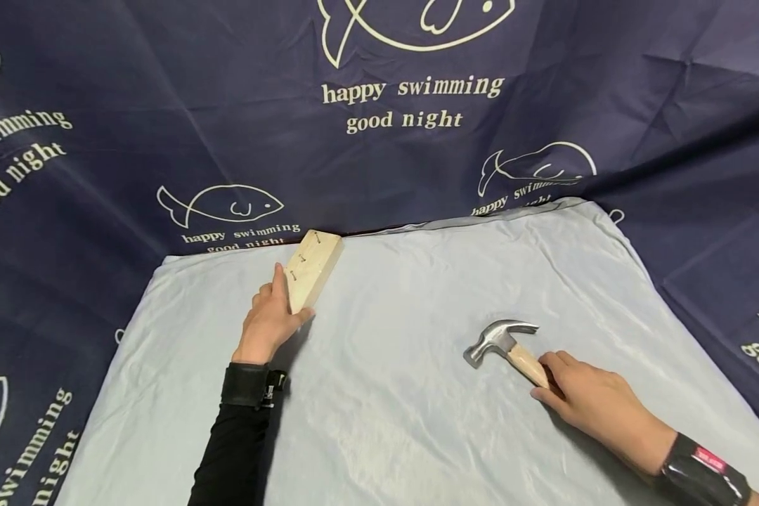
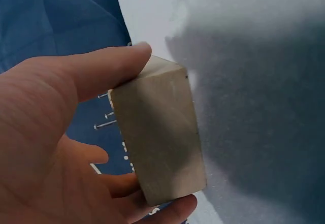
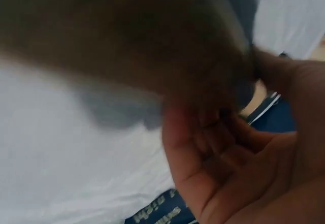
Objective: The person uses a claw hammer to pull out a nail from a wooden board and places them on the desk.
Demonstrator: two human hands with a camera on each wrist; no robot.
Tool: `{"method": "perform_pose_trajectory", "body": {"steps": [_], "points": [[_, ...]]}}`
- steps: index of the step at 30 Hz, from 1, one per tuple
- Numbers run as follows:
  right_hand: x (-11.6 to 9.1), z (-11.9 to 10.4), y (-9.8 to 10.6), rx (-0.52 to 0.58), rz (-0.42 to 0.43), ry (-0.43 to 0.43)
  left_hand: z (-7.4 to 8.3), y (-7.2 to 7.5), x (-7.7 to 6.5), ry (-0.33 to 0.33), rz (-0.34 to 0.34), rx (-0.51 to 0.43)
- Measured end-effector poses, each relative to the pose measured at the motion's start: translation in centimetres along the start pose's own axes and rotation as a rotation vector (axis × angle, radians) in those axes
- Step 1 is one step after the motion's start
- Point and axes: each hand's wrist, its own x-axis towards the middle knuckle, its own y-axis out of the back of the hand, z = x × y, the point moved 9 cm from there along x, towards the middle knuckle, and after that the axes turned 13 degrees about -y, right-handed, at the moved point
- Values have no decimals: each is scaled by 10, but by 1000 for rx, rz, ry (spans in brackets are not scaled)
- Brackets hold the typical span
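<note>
At the far left of the cloth in the head view, my left hand (image 1: 270, 316) grips a pale wooden block (image 1: 316, 263) by its near end. Several nails (image 1: 301, 258) stand part-way out of one face of the block. The left wrist view shows the thumb on one edge of the block (image 2: 160, 137) and fingertips at the opposite edge, with nail shanks (image 2: 105, 125) jutting out on the palm side. My right hand (image 1: 597, 397) holds a claw hammer (image 1: 498, 336) by its wooden handle, the steel head pointing left. Blurred brown fills much of the right wrist view above the curled fingers (image 3: 185, 148).
A light grey-blue cloth (image 1: 392, 365) covers the work surface. Dark blue fabric (image 1: 411, 176) printed with fish and white lettering hangs behind it and along both sides. The block's far end lies right at the surface's back edge.
</note>
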Motion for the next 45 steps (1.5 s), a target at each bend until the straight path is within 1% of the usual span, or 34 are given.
{"method": "perform_pose_trajectory", "body": {"steps": [4,6,11,15,18,21,25,28,32,35,40,45], "points": [[7,-8,5,5,32,31,-4,5,-1,22,34,-6],[12,-9,8,7,57,30,-5,7,-1,25,51,-4],[19,-10,12,-4,144,44,-7,10,-2,7,101,31],[17,-11,9,-24,199,60,-9,6,-6,12,121,68],[13,-9,5,-26,233,56,-9,1,-8,20,127,68],[11,-8,6,-24,280,64,-8,1,-9,17,145,71],[13,-8,9,-3,303,68,-7,3,-10,19,167,82],[17,-9,9,16,286,55,-6,5,-11,20,181,92],[22,-11,10,26,252,38,-2,5,-16,21,190,93],[25,-13,13,38,252,39,4,4,-18,10,210,75],[25,-18,24,65,330,76,15,2,-20,-34,253,47],[23,-24,32,83,396,118,26,-2,-20,-73,256,48]]}}
